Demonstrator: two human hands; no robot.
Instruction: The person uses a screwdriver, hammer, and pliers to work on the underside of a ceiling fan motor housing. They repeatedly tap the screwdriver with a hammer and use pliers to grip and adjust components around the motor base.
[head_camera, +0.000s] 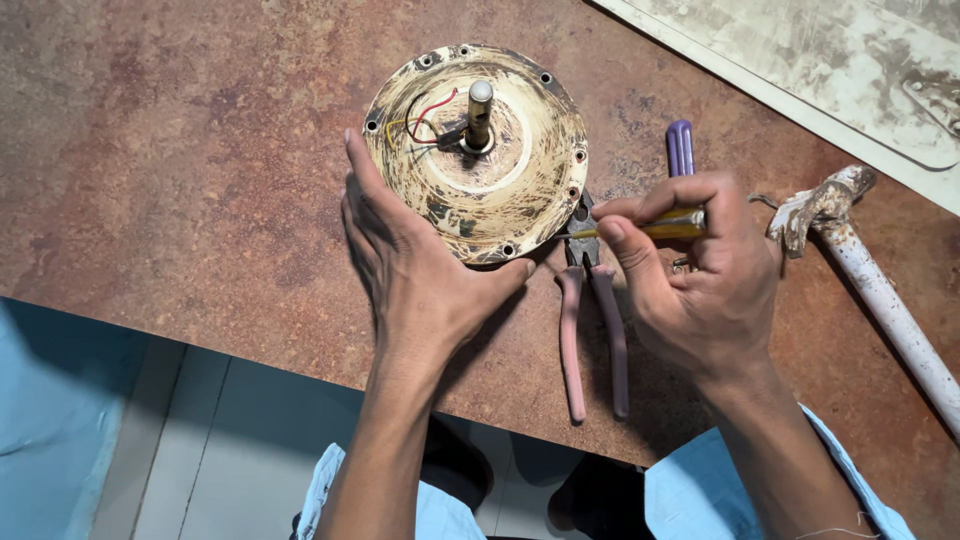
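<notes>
A round cream-coloured motor housing (500, 190) with worn paint lies on the brown table (180, 170). A metal shaft (479, 112) stands at its middle, with red and yellow wires (425, 118) beside it. My left hand (410, 265) cups the housing's left and near rim, thumb against the bottom edge. My right hand (700, 270) is closed around a yellow-handled screwdriver (670, 225), whose tip touches the housing's right rim. Pliers with pink handles (592, 320) lie under that hand.
A purple-handled tool (680, 147) lies behind my right hand. A paint-stained white rod (880, 290) with a bracket end rests at the right. A dirty white panel (830, 70) fills the far right corner. The table's near edge (250, 345) runs diagonally above a tiled floor.
</notes>
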